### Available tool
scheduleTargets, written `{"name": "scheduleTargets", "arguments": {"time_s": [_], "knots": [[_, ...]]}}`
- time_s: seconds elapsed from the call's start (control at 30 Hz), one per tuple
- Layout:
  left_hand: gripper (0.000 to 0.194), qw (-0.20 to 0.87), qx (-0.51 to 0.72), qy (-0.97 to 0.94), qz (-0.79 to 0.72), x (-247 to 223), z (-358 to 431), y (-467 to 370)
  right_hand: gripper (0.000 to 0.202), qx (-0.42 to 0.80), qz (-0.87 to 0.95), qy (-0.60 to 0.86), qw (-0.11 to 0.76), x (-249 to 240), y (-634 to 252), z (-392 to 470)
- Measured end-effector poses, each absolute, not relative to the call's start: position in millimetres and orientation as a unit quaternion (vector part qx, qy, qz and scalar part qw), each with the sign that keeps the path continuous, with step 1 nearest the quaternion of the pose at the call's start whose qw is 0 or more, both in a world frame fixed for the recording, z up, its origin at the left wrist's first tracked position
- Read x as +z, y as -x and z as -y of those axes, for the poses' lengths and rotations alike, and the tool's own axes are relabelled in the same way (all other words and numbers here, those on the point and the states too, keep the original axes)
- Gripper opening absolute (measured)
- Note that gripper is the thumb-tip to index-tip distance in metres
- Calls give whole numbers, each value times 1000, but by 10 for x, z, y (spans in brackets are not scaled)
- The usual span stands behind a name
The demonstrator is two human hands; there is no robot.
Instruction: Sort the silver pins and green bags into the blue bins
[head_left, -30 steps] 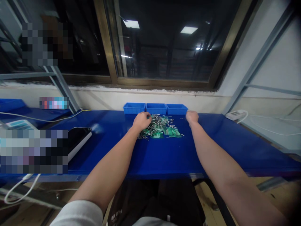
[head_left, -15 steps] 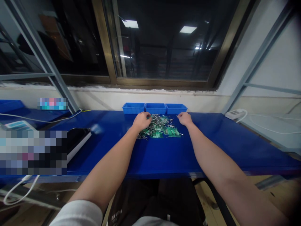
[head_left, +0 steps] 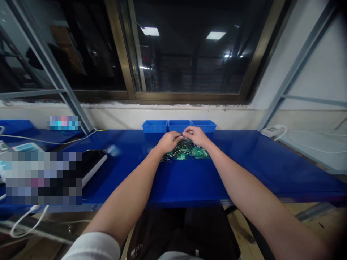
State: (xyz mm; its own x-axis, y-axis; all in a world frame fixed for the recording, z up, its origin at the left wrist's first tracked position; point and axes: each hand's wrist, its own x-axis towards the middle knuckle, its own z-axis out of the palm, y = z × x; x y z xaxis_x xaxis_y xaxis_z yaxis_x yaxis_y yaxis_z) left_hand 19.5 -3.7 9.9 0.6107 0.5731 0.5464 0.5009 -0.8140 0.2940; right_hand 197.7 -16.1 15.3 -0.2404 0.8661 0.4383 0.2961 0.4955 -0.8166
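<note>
A pile of small silver metal pins and green plastic packets (head_left: 181,153) lies on the blue tabletop (head_left: 189,180). Over its left and back part my left hand (head_left: 170,142) is bent, thumb and fingers pinched together. My right hand (head_left: 196,135) meets it from the right above the pile, also in a pinch, and the fingertips of both hands almost touch. Whatever sits between the fingertips is too small to make out. Both hands cover part of the pile.
Three blue bins (head_left: 179,125) stand in a row behind the pile, against the wall. A dark-screened device (head_left: 93,159) lies at the left, partly blurred out. A white power strip (head_left: 271,130) rests at the right back. Grey metal posts rise on both sides.
My right hand has moved left from the pile's right side to meet my left hand above it. My left hand has shifted slightly right. The view has tilted a little.
</note>
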Motion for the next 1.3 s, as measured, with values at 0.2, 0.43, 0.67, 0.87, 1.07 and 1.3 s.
{"name": "scheduleTargets", "arguments": {"time_s": [0.2,0.43,0.67,0.87,1.07,1.3], "knots": [[34,54,319,-895,-307,98,42,-195,28,376,701,397,459,179,-2031,182],[42,44,337,-866,-367,71,33,-188,38,328,663,459,492,99,-2126,107],[37,29,319,-842,-435,49,-23,-134,29,255,615,537,518,-38,-2306,-64],[33,17,321,-845,-428,37,-5,-129,47,263,559,541,570,-31,-2420,-147],[30,19,322,-842,-433,39,-10,-113,68,286,526,558,575,-73,-2519,-154],[31,16,315,-837,-447,9,-46,-115,46,138,650,618,420,-101,-2425,-132]]}}
